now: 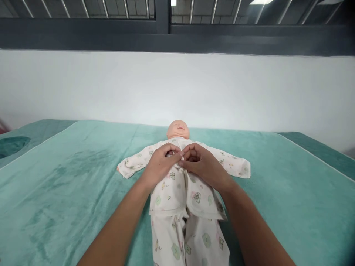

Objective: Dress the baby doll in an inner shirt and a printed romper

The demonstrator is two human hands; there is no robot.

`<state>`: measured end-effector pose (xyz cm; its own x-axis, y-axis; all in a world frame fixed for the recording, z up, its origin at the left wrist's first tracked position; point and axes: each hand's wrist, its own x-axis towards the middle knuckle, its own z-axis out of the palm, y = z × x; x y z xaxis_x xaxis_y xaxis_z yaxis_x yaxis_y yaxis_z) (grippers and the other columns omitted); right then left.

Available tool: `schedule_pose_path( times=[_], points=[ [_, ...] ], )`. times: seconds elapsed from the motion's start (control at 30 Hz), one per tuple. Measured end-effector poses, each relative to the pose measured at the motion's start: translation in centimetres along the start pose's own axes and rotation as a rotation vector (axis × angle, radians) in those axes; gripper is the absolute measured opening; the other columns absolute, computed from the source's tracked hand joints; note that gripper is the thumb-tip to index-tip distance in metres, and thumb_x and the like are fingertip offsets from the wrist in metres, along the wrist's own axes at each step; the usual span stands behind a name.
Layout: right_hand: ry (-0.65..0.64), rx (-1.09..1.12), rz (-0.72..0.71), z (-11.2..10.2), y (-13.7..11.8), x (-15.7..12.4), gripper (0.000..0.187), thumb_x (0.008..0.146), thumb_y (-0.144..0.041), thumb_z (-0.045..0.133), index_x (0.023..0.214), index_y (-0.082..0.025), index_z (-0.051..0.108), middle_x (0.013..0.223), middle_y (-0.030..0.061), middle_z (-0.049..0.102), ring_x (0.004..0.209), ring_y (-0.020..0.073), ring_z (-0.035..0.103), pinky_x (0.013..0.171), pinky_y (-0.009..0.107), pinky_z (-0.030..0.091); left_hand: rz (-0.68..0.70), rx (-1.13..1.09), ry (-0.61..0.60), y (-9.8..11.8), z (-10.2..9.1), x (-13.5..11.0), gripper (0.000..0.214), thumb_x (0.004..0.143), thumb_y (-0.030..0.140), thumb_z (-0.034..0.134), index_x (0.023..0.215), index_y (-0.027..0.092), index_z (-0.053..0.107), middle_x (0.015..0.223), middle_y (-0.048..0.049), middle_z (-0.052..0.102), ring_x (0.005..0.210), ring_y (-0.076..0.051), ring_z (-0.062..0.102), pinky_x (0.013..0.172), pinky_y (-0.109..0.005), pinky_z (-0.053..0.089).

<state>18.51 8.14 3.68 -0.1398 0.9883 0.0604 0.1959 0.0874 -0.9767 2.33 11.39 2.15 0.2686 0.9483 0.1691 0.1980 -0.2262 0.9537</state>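
A baby doll (178, 130) lies on its back, dressed in a white printed jacket (169, 192) and matching trousers (205, 240). Both sleeves stretch out to the sides. At the chest, my left hand (165, 160) pinches the jacket's front edge between thumb and fingers. Close against it, my right hand (202, 164) pinches the other side of the front opening, the fingertips of both hands nearly touching. Just below them a small button (181, 170) shows on the front. Lower down, the jacket's two front edges hang apart. What lies right between the fingertips is hidden.
A green plush cover (69, 184) spreads under the doll, with darker green borders at both sides. Behind it rises a white wall (111, 85), topped by a dark window frame (83, 35) with metal bars beyond.
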Motion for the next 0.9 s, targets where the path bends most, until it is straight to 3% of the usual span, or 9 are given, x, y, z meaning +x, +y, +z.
schedule_pose_path(
  times=[0.27, 0.4, 0.57, 0.73, 0.9],
  points=[
    [-0.039, 0.116, 0.022, -0.4, 0.3, 0.2, 0.020, 0.084, -0.034, 0.061, 0.098, -0.021, 0.055, 0.071, -0.0029, 0.059, 0.057, 0.0101, 0.050, 0.053, 0.024, 0.038, -0.035, 0.034, 0.072, 0.0, 0.0, -0.1, 0.017, 0.079, 0.036, 0.061, 0.082, 0.019, 0.066, 0.065, 0.0036, 0.054, 0.059, -0.010, 0.046, 0.054, -0.022, 0.035],
    [0.014, 0.044, 0.001, -0.3, 0.6, 0.4, 0.015, 0.084, -0.030, 0.058, 0.096, -0.021, 0.058, 0.069, -0.0033, 0.060, 0.053, 0.0090, 0.050, 0.052, 0.023, 0.038, -0.049, 0.022, 0.069, 0.0, 0.0, -0.1, 0.017, 0.080, 0.035, 0.060, 0.083, 0.020, 0.066, 0.066, 0.0038, 0.052, 0.059, -0.010, 0.045, 0.055, -0.022, 0.036],
    [0.007, -0.039, -0.013, -0.4, 0.7, 0.4, 0.014, 0.081, -0.024, 0.059, 0.094, -0.022, 0.061, 0.056, -0.0082, 0.050, 0.048, 0.0080, 0.045, 0.047, 0.021, 0.035, -0.003, -0.099, 0.106, -0.1, 0.3, 0.0, 0.016, 0.076, 0.024, 0.062, 0.090, 0.020, 0.055, 0.072, 0.0049, 0.053, 0.064, -0.009, 0.047, 0.061, -0.021, 0.038],
    [0.007, -0.030, -0.026, -0.3, 0.9, 0.5, 0.015, 0.081, -0.025, 0.060, 0.096, -0.022, 0.060, 0.056, -0.0082, 0.050, 0.048, 0.0080, 0.045, 0.047, 0.021, 0.034, -0.006, -0.157, 0.046, -0.1, 0.1, -0.1, 0.017, 0.076, 0.020, 0.062, 0.090, 0.020, 0.053, 0.076, 0.0040, 0.053, 0.065, -0.009, 0.046, 0.061, -0.021, 0.038],
    [0.053, 0.072, 0.012, -0.3, 1.1, 0.8, 0.014, 0.083, -0.030, 0.059, 0.093, -0.021, 0.058, 0.060, -0.0061, 0.053, 0.048, 0.0080, 0.045, 0.047, 0.021, 0.034, 0.049, -0.041, 0.030, -0.1, 0.1, -0.4, 0.017, 0.080, 0.021, 0.058, 0.096, 0.023, 0.062, 0.087, 0.0007, 0.052, 0.069, -0.011, 0.048, 0.061, -0.022, 0.040]
  ],
)
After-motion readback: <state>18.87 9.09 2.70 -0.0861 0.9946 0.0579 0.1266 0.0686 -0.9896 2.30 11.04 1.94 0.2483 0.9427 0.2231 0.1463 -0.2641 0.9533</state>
